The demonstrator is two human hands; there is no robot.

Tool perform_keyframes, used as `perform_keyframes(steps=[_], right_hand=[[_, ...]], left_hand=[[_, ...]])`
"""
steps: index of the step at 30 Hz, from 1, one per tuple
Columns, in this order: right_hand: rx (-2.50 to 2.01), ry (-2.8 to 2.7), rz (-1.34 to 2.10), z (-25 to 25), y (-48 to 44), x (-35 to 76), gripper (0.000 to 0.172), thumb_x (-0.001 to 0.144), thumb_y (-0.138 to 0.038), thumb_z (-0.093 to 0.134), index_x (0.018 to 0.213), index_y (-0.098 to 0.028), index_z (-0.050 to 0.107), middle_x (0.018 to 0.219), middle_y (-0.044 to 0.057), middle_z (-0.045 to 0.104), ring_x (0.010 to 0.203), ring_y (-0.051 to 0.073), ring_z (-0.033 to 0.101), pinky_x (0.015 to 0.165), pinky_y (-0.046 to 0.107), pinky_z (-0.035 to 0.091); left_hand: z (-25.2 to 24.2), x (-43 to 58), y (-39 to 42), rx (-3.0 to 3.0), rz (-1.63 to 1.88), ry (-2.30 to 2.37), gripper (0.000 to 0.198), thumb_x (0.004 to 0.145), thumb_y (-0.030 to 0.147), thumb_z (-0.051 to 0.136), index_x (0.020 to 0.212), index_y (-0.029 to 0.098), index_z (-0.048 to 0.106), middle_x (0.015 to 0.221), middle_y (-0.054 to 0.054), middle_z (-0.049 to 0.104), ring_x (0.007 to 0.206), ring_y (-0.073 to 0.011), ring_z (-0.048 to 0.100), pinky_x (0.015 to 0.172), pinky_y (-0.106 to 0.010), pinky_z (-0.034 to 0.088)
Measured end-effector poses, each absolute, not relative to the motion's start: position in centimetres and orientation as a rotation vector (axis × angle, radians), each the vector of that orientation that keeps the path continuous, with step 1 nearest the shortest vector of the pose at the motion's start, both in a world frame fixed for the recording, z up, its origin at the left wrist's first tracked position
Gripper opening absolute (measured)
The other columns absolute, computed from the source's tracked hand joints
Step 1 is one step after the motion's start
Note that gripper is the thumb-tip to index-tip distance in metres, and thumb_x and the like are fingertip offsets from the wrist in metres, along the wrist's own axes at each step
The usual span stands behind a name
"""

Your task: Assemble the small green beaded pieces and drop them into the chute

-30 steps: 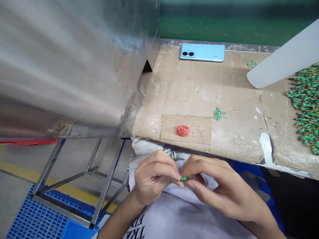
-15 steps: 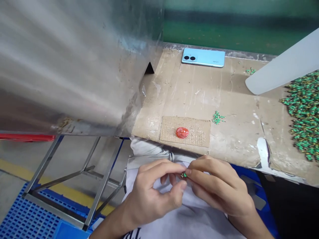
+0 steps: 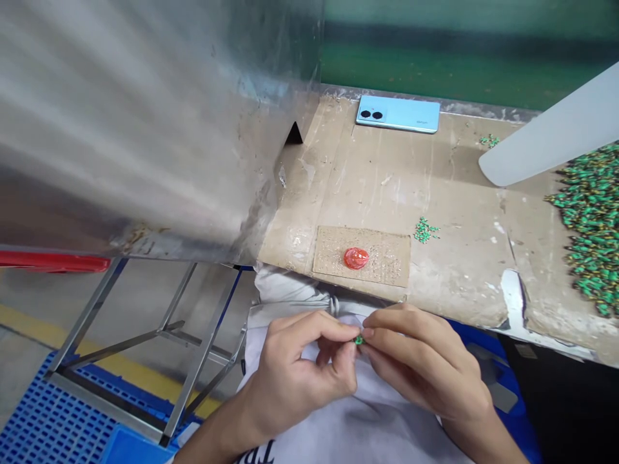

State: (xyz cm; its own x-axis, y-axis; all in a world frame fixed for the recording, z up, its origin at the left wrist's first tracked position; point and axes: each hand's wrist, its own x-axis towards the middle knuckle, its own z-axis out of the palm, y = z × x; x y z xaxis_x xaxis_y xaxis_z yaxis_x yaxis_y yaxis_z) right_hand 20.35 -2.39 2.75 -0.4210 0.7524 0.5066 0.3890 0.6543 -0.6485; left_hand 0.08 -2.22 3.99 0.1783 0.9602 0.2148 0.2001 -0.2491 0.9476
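A tiny green piece with a darker part point(image 3: 358, 339) is pinched between my fingertips, just below the table's front edge and over my lap. My left hand point(image 3: 309, 361) closes on it with thumb and index finger. From the other side my right hand point(image 3: 425, 361) also grips it, its fingers curled and its thumb mostly hidden. Above my hands, a glossy red lump point(image 3: 356, 258) sits on a small cardboard piece point(image 3: 387, 248) that is speckled with bits. A little cluster of small green bits point(image 3: 425, 230) lies just to the right of that cardboard.
A large heap of green and gold pieces point(image 3: 597, 225) covers the table's right side. A white tube-like object point(image 3: 551, 132) slants above it. At the back lies a light blue phone point(image 3: 401, 115). A metal panel point(image 3: 159, 129) rises at left, above a metal stool frame point(image 3: 203, 351).
My left thumb has moved up to meet the index finger at the small green piece, closing the gap seen before. The view has shifted very slightly.
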Motion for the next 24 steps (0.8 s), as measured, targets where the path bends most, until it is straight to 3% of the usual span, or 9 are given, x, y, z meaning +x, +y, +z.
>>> perform_keyframes(steps=[9,16,24], right_hand=[[-0.893,-1.898,0.887,3.3,-1.9,19.3,0.027,0.095,-0.004,0.064,0.114,-0.022,0.064,0.098,0.006,0.075,0.085,0.018,0.075,0.073,0.029,0.064],[-1.033,-1.637,1.152,3.4,-2.5,18.7,0.022,0.096,-0.008,0.068,0.108,-0.025,0.064,0.095,0.001,0.071,0.086,0.015,0.071,0.076,0.026,0.06],[-1.076,-1.299,1.378,4.2,-2.7,17.4,0.016,0.093,-0.011,0.073,0.094,-0.026,0.068,0.087,-0.002,0.071,0.082,0.012,0.07,0.076,0.019,0.06]], left_hand=[[3.5,0.4,-1.8,1.642,1.258,1.095,0.018,0.078,0.001,0.069,0.08,0.019,0.065,0.061,0.002,0.067,0.048,-0.0102,0.062,0.045,-0.018,0.047],[2.8,0.4,-1.9,1.616,1.247,1.064,0.016,0.081,0.004,0.071,0.086,0.019,0.068,0.068,-0.001,0.072,0.053,-0.0124,0.066,0.049,-0.021,0.053],[2.6,0.8,-1.8,1.547,1.285,1.092,0.021,0.078,0.006,0.068,0.079,0.025,0.061,0.058,0.004,0.061,0.043,-0.0111,0.056,0.039,-0.022,0.043]])
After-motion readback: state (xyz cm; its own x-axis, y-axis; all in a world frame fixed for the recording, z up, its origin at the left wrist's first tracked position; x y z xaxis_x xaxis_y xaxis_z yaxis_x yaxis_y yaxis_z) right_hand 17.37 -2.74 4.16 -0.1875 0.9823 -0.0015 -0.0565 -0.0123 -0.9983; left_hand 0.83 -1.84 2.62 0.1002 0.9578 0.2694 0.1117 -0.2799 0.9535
